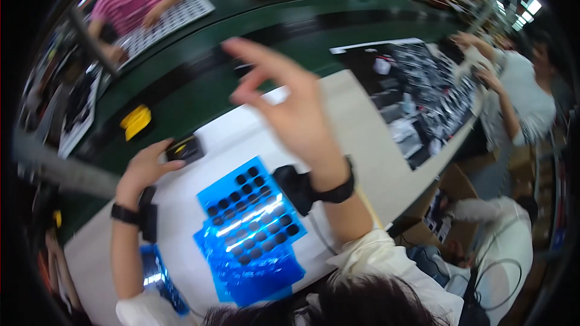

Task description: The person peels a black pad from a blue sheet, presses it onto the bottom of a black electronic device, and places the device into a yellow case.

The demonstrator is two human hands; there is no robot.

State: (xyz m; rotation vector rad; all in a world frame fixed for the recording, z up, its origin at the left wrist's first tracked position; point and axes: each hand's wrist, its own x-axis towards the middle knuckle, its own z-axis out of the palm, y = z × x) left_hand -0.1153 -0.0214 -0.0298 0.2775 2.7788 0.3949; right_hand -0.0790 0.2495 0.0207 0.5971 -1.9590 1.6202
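Note:
My left hand (144, 168) has its thumb and fingers around the near end of a small dark block with yellow on it (187, 150), at the edge of the white work surface. My right hand (287, 99) is raised over the far side of the surface, blurred by motion. Its index finger stretches out and its thumb stands apart, with nothing plainly held between them. Below my hands lies a glossy blue film sheet (208, 196) bearing rows of black round pads (246, 189). More crumpled blue film (254, 281) lies at its near end.
A green conveyor belt (326, 33) runs beyond the table, carrying a yellow piece (136, 122). Many small bagged parts (417, 93) cover a dark sheet at right. Co-workers sit far left and right. A rolled blue piece (163, 278) lies beside my left forearm.

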